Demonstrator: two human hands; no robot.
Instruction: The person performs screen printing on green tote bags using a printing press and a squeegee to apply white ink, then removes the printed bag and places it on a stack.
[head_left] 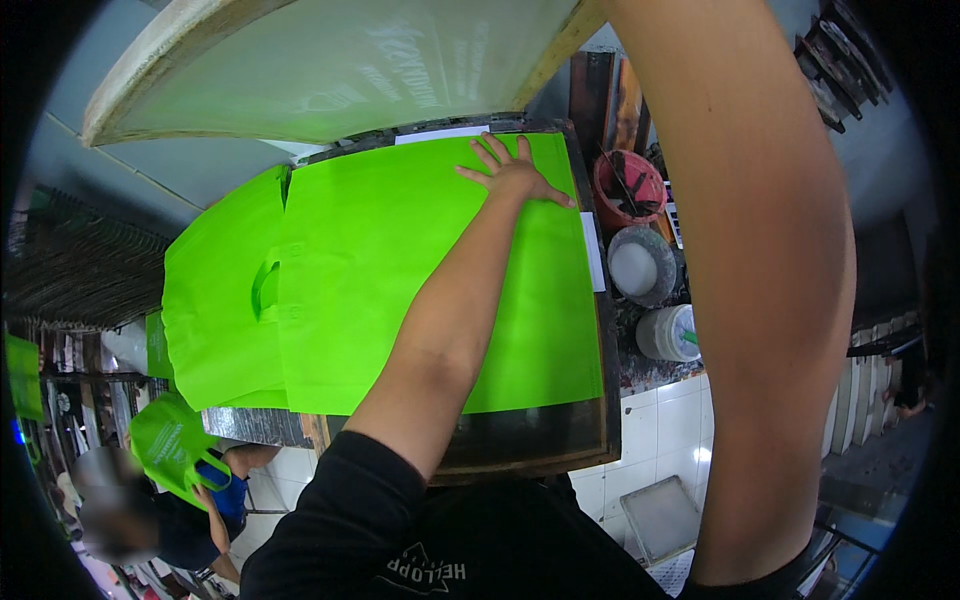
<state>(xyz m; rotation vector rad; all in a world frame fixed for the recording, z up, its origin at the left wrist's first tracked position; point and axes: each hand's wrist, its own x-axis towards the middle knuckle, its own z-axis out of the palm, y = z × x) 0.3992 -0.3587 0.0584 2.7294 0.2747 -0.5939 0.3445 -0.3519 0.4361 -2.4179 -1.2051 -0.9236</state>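
Note:
My left hand (513,179) lies flat with its fingers spread on a bright green fabric bag (400,270), close to its far right corner. The bag is spread over a dark-framed board (530,440). To the left, another green bag (220,300) with a cut-out handle lies beside it, their edges meeting or overlapping. Above the far edge, a silk-screen printing frame (330,75) with pale mesh and faint lettering is tilted up. My right forearm (745,250) reaches up past the frame's right side; its hand is beyond the top of the picture.
Right of the board stand a pink bucket (630,185), a grey bowl (640,265) with white contents and a white tub (668,333). At lower left, another person holds a green bag (172,445). A shallow tray (660,518) rests on the tiled floor.

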